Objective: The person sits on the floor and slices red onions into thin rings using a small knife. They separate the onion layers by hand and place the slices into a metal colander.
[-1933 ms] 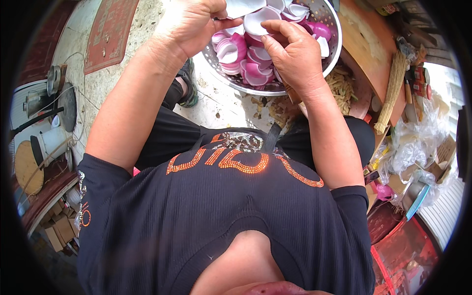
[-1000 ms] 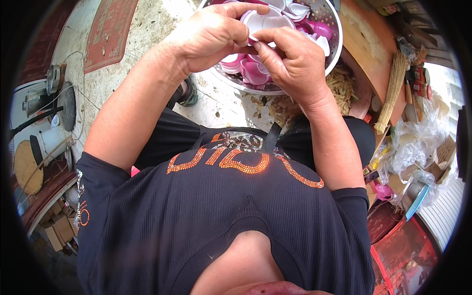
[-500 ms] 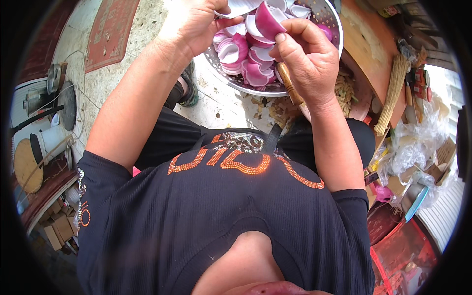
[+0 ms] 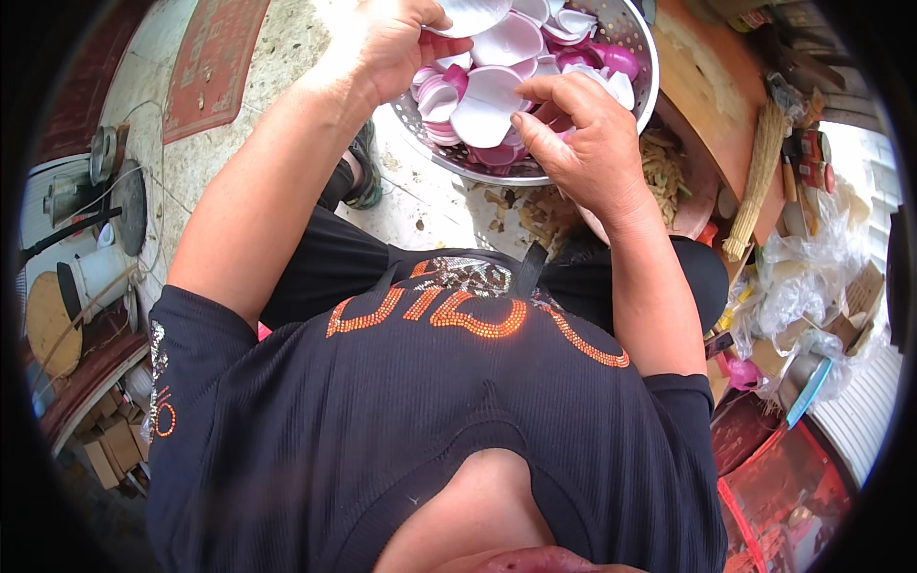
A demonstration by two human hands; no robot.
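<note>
Onion work: I'd judge I'm mid-handling, layer by layer, over the metal colander [image 4: 642, 53].
Left hand [image 4: 387, 53]: over the colander's left rim, fingertips closed on a pale onion layer [image 4: 475, 13]; the upper frame edge cuts it off.
Right hand [image 4: 594, 134]: over the colander's right half, thumb and forefinger slightly parted at the edge of a pale cupped petal [image 4: 485, 107]. Can't tell if they touch it; palm hidden, so can't tell if it holds anything.
Loose layers [image 4: 440, 103]: inside the colander, below my left fingers, nested in curved stacks, white inside, magenta skin side.
Purple piece [image 4: 621, 61]: inside the colander by its right wall, glossy, rounded.
Next pinch: calls for a light grip, I'd say; layers look thin and slick, could slip or crack.
Colander build: round, shiny, punched with small holes, smooth rolled rim.
Pale strips [image 4: 663, 170]: in a pinkish basin [image 4: 705, 191] just beside the colander, lower right; matte, short, tangled.
Dry scraps [image 4: 541, 222]: on the floor just below the colander, flaky, tan.
Straw broom [image 4: 758, 181]: well right of the colander, stiff bundled stalks.
</note>
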